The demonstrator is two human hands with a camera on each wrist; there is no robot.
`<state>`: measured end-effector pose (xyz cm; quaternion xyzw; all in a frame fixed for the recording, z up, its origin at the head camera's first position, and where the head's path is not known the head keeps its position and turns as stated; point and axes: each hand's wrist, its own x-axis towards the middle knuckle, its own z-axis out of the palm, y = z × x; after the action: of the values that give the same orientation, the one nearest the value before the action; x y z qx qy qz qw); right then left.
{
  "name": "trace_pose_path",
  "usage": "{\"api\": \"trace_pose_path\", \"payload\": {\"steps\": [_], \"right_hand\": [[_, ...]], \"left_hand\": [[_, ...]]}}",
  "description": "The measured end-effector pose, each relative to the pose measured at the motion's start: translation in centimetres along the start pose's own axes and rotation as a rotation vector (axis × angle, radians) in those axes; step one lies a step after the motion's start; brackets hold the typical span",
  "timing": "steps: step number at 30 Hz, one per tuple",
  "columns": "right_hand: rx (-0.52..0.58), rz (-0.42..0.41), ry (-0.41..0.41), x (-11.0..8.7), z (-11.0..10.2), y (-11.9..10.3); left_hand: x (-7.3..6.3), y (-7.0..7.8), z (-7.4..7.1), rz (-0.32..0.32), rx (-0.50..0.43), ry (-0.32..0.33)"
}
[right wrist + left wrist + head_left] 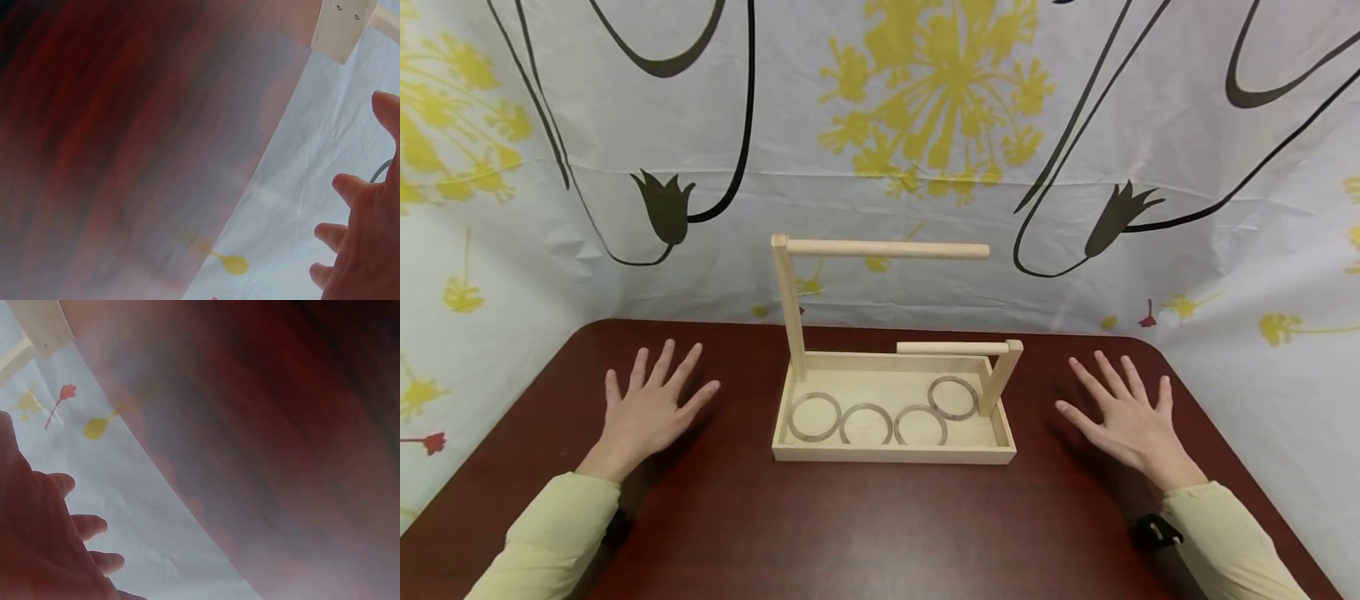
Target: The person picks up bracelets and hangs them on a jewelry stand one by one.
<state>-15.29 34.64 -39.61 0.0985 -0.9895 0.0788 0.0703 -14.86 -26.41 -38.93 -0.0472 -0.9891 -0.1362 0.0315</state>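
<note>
My left hand (643, 414) is held over the left side of the table with its fingers spread, and nothing is in it. On the other side, my right hand (1138, 429) has its fingers fanned out too and holds nothing. Between them stands a shallow wooden tray (895, 455), apart from both hands. Several greyish rings (952, 380) lie inside it, mostly towards the front. A tall post (790, 308) at the tray's left carries a long rod (887, 249) pointing right. From a shorter post (1002, 379) at the right, a short rod (951, 348) points left.
The dark red-brown table (880, 525) has rounded far corners. A white cloth (880, 192) with yellow and dark flower prints hangs behind it and along both sides. Black wrist devices (1157, 530) sit under the pale sleeves (1232, 542).
</note>
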Motion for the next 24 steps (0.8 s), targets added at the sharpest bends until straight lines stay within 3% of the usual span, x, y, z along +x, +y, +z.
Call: {"api": "trace_pose_path", "payload": {"steps": [24], "right_hand": [[0.139,-0.14,0.098,0.3,0.0,-2.2]], "left_hand": [[0.5,5.4,1.3,0.098,-0.02,-0.08]]}}
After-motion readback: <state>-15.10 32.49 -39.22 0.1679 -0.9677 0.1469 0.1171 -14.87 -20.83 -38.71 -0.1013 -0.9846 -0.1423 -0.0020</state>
